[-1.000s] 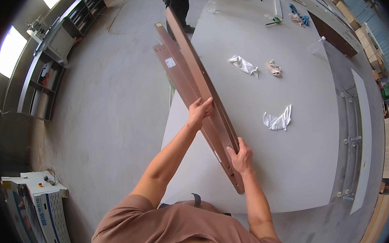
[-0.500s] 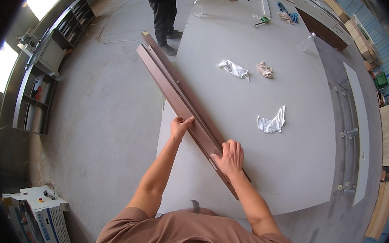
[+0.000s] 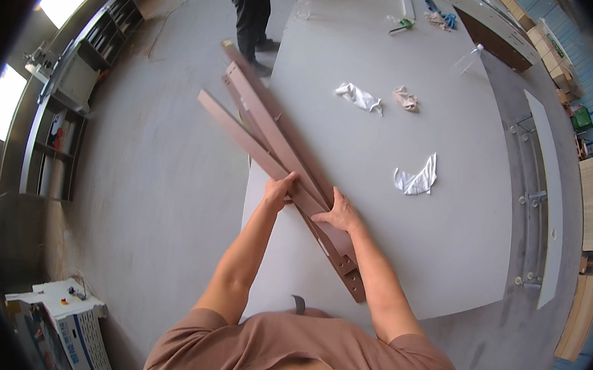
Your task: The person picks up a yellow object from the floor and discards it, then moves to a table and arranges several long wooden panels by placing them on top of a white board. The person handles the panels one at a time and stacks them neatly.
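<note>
Several long brown panel strips lie slantwise over the left edge of the pale grey table (image 3: 444,268), their far ends out over the floor. The nearest strip (image 3: 241,136) has swung apart from the others at its far end. My left hand (image 3: 280,191) is closed on its left edge, thumb on top. My right hand (image 3: 340,213) grips the strips farther down, thumb across the top and fingers at the right side. Behind it lie the other strips (image 3: 277,123), side by side. Round holes (image 3: 346,262) show at the near end of the bundle.
White cloths (image 3: 417,176) and a beige cloth (image 3: 406,99) lie on the table, with a clear bottle (image 3: 468,61) and a green-handled tool (image 3: 402,26) farther off. Another person (image 3: 249,22) stands beyond the far strip ends. A wheeled rack (image 3: 536,199) stands at the right.
The nearest strip has turned left, opening a gap at its far end. My right hand has shifted up and left along the strips, uncovering the holes at their near end.
</note>
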`<state>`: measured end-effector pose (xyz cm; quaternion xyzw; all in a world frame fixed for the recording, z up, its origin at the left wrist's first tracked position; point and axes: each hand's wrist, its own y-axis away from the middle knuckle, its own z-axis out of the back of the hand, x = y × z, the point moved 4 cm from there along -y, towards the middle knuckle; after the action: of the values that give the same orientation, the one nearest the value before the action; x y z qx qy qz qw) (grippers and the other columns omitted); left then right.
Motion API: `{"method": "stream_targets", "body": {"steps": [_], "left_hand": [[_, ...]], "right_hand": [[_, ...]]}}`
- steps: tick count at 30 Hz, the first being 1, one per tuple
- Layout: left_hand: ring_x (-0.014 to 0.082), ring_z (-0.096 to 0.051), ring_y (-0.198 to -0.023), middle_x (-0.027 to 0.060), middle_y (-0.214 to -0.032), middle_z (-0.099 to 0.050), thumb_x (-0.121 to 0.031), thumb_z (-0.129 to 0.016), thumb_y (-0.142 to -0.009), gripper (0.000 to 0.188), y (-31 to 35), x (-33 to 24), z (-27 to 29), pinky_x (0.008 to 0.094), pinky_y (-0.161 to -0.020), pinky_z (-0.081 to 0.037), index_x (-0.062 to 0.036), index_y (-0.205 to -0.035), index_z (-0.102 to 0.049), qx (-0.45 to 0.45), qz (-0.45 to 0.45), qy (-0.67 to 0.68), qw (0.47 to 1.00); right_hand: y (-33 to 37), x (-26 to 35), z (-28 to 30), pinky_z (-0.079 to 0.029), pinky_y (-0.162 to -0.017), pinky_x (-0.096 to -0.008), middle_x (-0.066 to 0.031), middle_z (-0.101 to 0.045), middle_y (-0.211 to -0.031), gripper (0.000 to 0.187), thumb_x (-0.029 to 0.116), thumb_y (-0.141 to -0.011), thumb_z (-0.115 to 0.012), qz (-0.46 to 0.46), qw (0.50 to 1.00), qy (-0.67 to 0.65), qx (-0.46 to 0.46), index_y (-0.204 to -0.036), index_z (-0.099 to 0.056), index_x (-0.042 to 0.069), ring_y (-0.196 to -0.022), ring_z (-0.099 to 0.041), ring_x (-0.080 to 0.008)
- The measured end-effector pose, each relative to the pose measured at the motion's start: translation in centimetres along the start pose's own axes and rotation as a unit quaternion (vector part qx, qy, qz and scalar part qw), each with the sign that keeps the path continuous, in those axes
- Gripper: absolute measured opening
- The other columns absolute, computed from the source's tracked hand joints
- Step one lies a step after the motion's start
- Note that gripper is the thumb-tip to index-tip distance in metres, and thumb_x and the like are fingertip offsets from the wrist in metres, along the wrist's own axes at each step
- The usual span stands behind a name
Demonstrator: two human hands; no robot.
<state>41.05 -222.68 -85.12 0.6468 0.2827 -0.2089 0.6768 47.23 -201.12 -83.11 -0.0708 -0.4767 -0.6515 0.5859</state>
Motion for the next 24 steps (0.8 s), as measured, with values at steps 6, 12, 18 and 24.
{"method": "stream_targets", "body": {"steps": [6,12,18,24], "left_hand": [[0.0318,-0.065,-0.090,0.0174,-0.100,-0.067,-0.033,-0.077,-0.084,0.048,-1.5,-0.4,-3.8,0.0541,-0.072,-0.053,0.0062,-0.108,-0.064,-0.035,0.021,-0.073,0.997],[0.0322,-0.063,-0.080,0.0133,-0.089,-0.064,-0.032,-0.081,-0.082,0.039,0.3,1.9,-7.1,0.0550,-0.068,-0.055,0.0030,-0.092,-0.068,0.039,-0.037,-0.097,0.994],[0.0309,-0.064,-0.093,0.0151,-0.101,-0.065,-0.029,-0.078,-0.085,0.042,2.4,4.6,-6.0,0.0524,-0.076,-0.054,0.0049,-0.106,-0.064,0.010,0.021,-0.138,0.990],[0.0154,-0.041,-0.051,0.0052,-0.070,-0.056,-0.039,-0.081,-0.079,0.044,2.2,3.0,-6.2,0.0343,-0.045,-0.032,0.0011,-0.082,-0.063,-0.007,0.038,-0.237,0.971]], "right_hand": [[1.4,-1.6,0.8,-0.038,-0.111,-0.0470,-0.0326,-0.040,-0.144,0.123,0.049,-0.061,-0.087,0.012,0.998,-0.010,-0.061,-0.147,-0.021,-0.010,-0.132,-0.043,-0.0445],[5.5,-4.4,0.5,-0.035,-0.114,-0.0451,-0.0335,-0.035,-0.148,0.127,0.048,-0.061,-0.088,-0.034,0.994,-0.028,-0.098,-0.149,-0.019,-0.011,-0.137,-0.039,-0.0441],[7.5,-5.6,-1.8,-0.031,-0.116,-0.0426,-0.0326,-0.034,-0.150,0.130,0.046,-0.060,-0.089,-0.035,0.991,-0.105,-0.076,-0.150,-0.016,-0.012,-0.141,-0.035,-0.0410],[7.4,-6.2,-1.6,-0.038,-0.111,-0.0449,-0.0330,-0.040,-0.144,0.125,0.047,-0.060,-0.088,-0.037,0.994,-0.070,-0.081,-0.149,-0.021,-0.009,-0.134,-0.042,-0.0434]]}}
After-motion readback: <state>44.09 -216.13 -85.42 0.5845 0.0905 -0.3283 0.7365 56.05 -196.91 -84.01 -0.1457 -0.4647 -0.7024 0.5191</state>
